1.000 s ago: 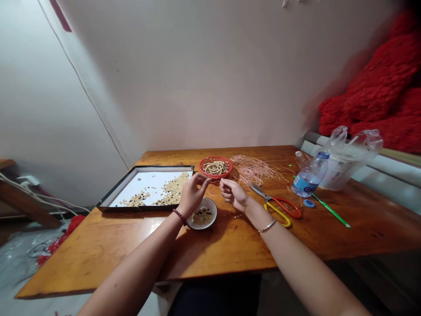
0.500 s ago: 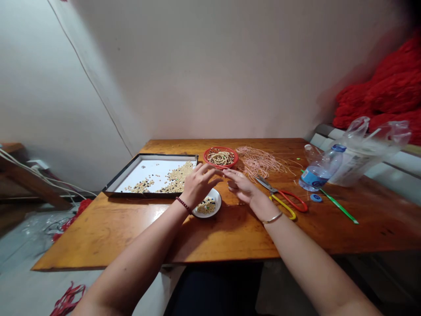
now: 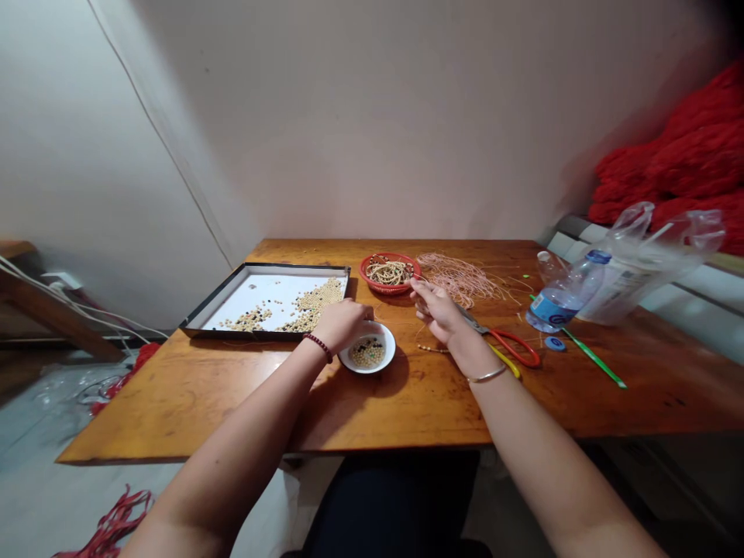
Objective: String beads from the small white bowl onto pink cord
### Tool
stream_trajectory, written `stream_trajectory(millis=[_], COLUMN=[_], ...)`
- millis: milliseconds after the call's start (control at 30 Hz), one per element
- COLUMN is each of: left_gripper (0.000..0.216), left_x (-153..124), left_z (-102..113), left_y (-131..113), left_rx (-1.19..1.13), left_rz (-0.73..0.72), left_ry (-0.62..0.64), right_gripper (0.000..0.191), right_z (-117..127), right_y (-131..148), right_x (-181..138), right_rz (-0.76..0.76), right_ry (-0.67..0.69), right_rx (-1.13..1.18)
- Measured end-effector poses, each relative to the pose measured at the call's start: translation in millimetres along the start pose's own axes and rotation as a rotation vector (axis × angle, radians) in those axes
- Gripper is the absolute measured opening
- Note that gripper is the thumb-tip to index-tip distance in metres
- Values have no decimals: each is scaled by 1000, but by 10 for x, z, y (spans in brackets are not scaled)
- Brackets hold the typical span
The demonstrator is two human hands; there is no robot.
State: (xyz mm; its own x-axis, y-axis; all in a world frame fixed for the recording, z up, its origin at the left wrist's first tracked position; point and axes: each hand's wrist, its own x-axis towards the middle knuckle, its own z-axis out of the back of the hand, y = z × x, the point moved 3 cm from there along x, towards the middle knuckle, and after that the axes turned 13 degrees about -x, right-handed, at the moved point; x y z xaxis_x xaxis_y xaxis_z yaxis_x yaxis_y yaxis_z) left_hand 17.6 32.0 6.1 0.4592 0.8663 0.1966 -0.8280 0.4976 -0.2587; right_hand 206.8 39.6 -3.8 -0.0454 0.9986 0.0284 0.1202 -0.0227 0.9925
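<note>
My left hand (image 3: 344, 322) is closed at the far left rim of a small white bowl (image 3: 390, 353), fingers curled over the edge and partly hidden. Beads (image 3: 368, 353), mostly tan with some black and green ones, lie inside the bowl. To the right, my right hand (image 3: 437, 311) is raised above the table, thumb and forefinger pinched on a thin cord too fine to see clearly. A short row of strung beads (image 3: 432, 349) lies below that hand. Beyond the hands, a red basket (image 3: 390, 290) holds beaded strings.
A black-edged white tray (image 3: 244, 293) with loose beads lies at the left. Pink cord (image 3: 462, 279), scissors (image 3: 516, 346), a water bottle (image 3: 558, 302), a blue cap (image 3: 554, 343) and a green stick (image 3: 594, 358) are at the right, near a bagged white tub (image 3: 617, 291).
My hands, close together earlier, have moved apart. The left came down to the bowl, which shifted slightly right; the right moved a little right, still pinched.
</note>
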Motion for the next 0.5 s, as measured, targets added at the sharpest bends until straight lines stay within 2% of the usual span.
stream_trajectory(millis=[200, 300, 367, 500], left_gripper=[38, 29, 20, 14], left_x=[-11, -27, -39, -57], left_z=[22, 115, 133, 48], left_y=[-22, -121, -183, -174], left_rx=[41, 35, 3, -76], left_rz=[67, -56, -145, -125], left_ry=[-116, -156, -54, 156], right_gripper=[38, 38, 37, 32], right_z=[-4, -38, -67, -113], right_y=[-59, -100, -116, -133], right_x=[9, 1, -9, -21], right_rz=[3, -8, -18, -56], right_ry=[-6, 17, 39, 87], right_rx=[-103, -163, -192, -211])
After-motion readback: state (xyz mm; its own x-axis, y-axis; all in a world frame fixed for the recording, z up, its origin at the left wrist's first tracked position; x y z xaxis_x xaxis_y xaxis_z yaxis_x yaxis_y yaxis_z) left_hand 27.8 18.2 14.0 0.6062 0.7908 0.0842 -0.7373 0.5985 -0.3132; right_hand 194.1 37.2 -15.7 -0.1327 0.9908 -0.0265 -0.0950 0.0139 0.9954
